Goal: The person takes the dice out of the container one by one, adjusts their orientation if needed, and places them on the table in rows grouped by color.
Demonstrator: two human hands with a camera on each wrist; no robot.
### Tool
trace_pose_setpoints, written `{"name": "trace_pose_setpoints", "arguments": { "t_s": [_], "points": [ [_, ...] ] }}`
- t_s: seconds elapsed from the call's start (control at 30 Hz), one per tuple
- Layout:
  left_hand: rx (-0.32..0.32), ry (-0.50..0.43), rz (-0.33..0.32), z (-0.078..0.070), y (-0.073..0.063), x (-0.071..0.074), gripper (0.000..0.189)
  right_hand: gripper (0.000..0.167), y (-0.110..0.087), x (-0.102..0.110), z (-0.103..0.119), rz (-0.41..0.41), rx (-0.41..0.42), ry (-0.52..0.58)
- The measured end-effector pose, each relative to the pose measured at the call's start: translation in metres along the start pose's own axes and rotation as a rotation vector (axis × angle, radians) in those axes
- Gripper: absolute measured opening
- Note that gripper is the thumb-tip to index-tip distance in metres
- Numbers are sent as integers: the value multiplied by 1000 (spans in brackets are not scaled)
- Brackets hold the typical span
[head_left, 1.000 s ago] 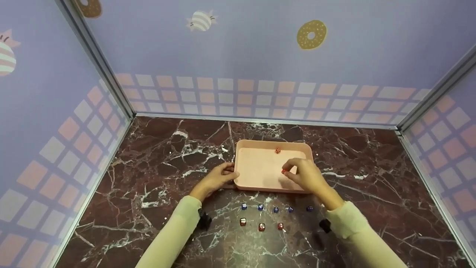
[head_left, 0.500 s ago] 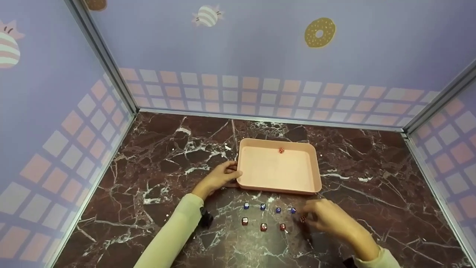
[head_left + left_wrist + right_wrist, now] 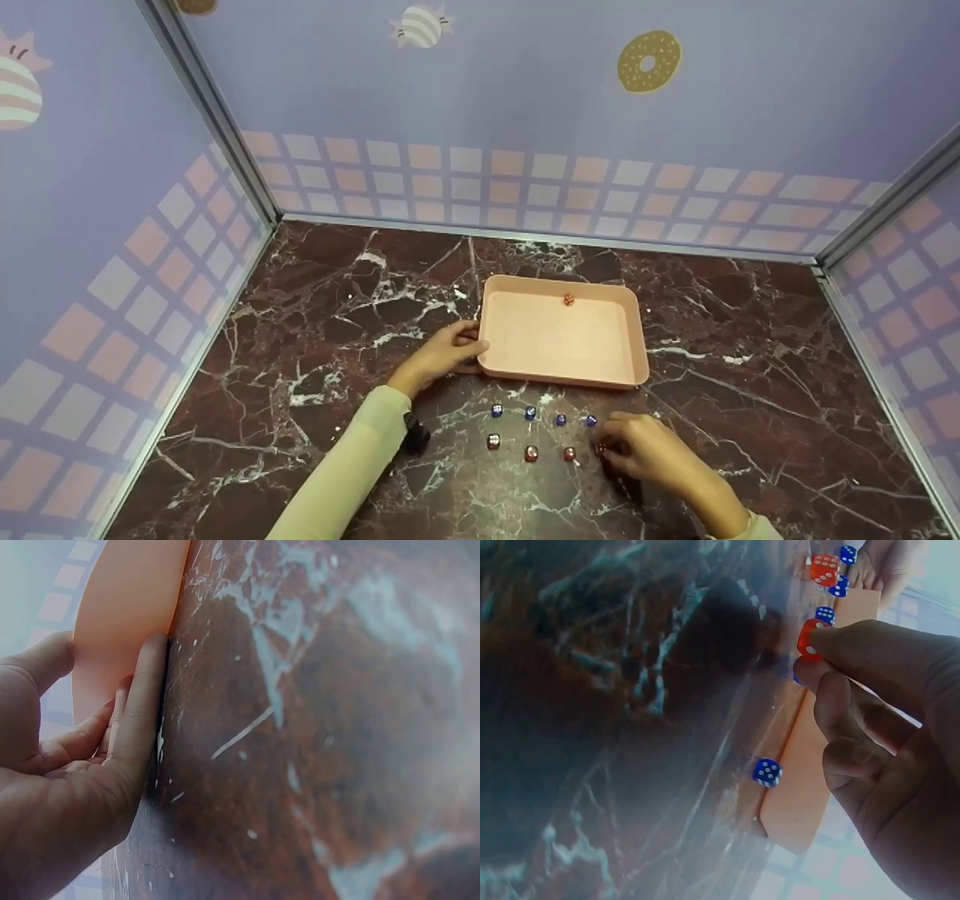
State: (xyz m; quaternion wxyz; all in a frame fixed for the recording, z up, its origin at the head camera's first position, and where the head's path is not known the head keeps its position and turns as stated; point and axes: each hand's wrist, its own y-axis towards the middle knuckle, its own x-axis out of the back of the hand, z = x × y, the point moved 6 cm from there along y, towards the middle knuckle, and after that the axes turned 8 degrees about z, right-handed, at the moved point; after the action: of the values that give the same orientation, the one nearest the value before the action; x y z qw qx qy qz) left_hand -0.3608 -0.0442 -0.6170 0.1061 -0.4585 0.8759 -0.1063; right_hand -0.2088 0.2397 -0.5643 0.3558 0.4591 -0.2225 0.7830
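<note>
In the head view my left hand (image 3: 442, 351) holds the left end of a pink tray (image 3: 562, 379), its thumb on the rim. The left wrist view shows the fingers along the tray's outer wall (image 3: 124, 600). My right hand (image 3: 645, 450) is low over the table, right of a row of red dice (image 3: 531, 453). Between thumb and fingertips it pinches a red die (image 3: 810, 640), clearest in the right wrist view. Behind that row lie several blue dice (image 3: 530, 412); one blue die (image 3: 767, 772), shown by the right wrist view, is hidden behind my right hand in the head view.
One red die (image 3: 568, 299) lies inside the tray by its far wall. The dark marbled table (image 3: 360, 300) is bounded by a patterned back wall (image 3: 480, 97) and by side walls at left and right.
My right hand has come out of the tray with the red die, down to the table at the right end of the red row. My left hand has stayed at the tray.
</note>
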Motion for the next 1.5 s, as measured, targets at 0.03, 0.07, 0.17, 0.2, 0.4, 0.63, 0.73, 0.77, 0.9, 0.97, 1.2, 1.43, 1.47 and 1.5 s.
{"name": "trace_pose_setpoints", "arguments": {
  "t_s": [0.03, 0.07, 0.17, 0.2, 0.4, 0.63, 0.73, 0.77, 0.9, 0.97, 1.2, 1.43, 1.47, 1.5],
  "points": [
    [-2, 1, 0, 0, 0, 0, 56, 21, 0, -1, 0, 1, -2, 3],
    [-2, 3, 1, -1, 0, 0, 56, 21, 1, -2, -1, 3, -6, 6],
    [-1, 7, 3, -1, 0, 0, 56, 22, 2, -5, -1, 19, -10, 11],
    [2, 8, 4, 0, -1, 1, 57, 22, 2, -5, -1, 26, -12, 14],
    [19, 28, -6, 1, -3, 4, 59, 22, 5, -4, -1, 74, -38, 31],
    [4, 19, -4, 1, -4, 4, 57, 15, 8, 4, 3, 31, -46, 22],
    [-5, 22, -7, 0, -5, 5, 56, 10, 12, 13, 6, -30, -41, 24],
    [-6, 25, -9, -1, -6, 5, 56, 9, 13, 16, 6, -49, -46, 27],
    [-8, 33, -14, -3, -7, 5, 56, 7, 22, 30, 7, -127, -81, 11],
    [-6, 33, -13, -4, -7, 5, 56, 8, 27, 38, 5, -163, -102, -24],
    [0, 23, -13, -4, -8, 6, 56, 17, 63, 57, -11, -281, -141, 9],
    [-13, 13, -25, -3, -6, 3, 55, 25, 102, 62, -34, -332, -127, 149],
    [-14, 12, -23, -2, -6, 2, 55, 26, 107, 63, -37, -338, -127, 146],
    [-15, 10, -23, -1, -6, 2, 54, 26, 111, 64, -40, -343, -127, 142]
  ]
}}
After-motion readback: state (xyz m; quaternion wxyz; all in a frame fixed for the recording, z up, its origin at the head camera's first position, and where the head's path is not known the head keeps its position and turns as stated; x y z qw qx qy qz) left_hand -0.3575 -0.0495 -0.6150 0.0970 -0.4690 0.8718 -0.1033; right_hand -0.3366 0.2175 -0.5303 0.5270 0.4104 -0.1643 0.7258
